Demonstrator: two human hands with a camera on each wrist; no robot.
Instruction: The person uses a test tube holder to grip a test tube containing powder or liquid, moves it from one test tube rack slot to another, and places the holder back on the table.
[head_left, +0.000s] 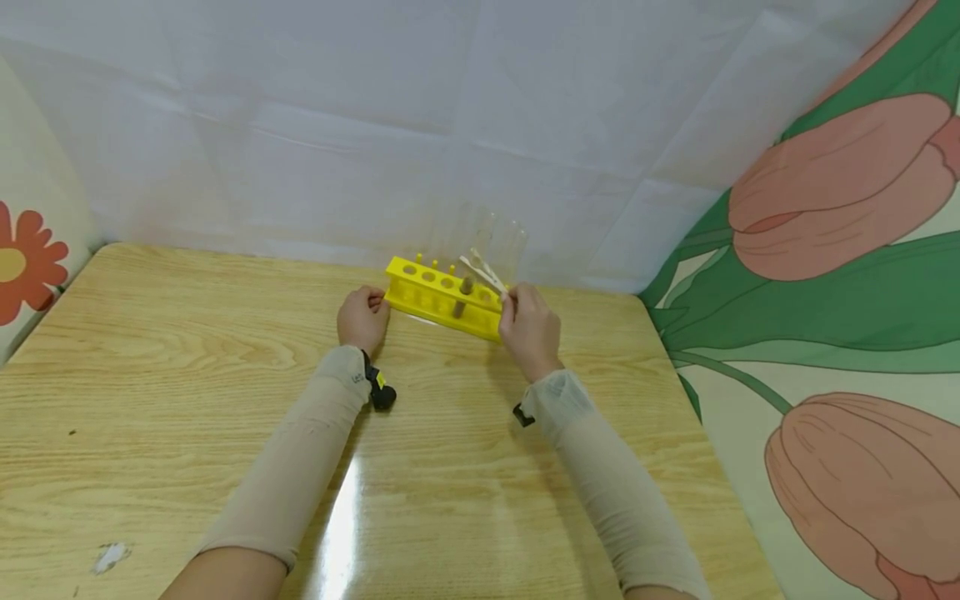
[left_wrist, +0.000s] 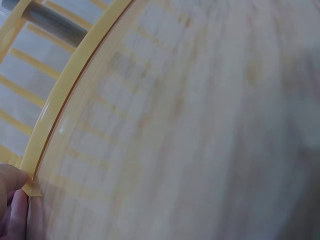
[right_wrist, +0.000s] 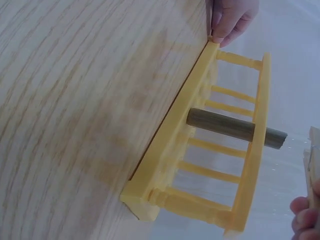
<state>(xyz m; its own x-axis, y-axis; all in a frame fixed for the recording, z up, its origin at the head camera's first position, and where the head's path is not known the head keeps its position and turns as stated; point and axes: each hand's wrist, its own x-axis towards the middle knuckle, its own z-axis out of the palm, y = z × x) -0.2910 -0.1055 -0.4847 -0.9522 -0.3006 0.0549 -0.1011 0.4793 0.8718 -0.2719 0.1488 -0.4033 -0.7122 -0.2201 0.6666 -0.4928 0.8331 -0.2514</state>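
A yellow test tube rack (head_left: 480, 327) stands on the table near the back wall. My left hand (head_left: 363, 320) pinches the left end of its base, thumb (left_wrist: 12, 177) on top at the corner. My right hand (head_left: 531, 327) is by the rack's right end, holding a pale wooden test tube clamp (head_left: 486, 273) that slants up and left over the top shelf. One hole holds a grey-brown cylinder (right_wrist: 222, 125), which pokes out above the shelf. Several clear test tubes (head_left: 517, 243) rise upright at the rack's back, faint against the white cloth.
The wood-grain table (head_left: 435, 467) has a worn white patch (head_left: 111, 557) at the front left. A white cloth (head_left: 315, 133) hangs behind it. To the right is a panel printed with tulips (head_left: 840, 183); a flower print (head_left: 22, 262) is on the left.
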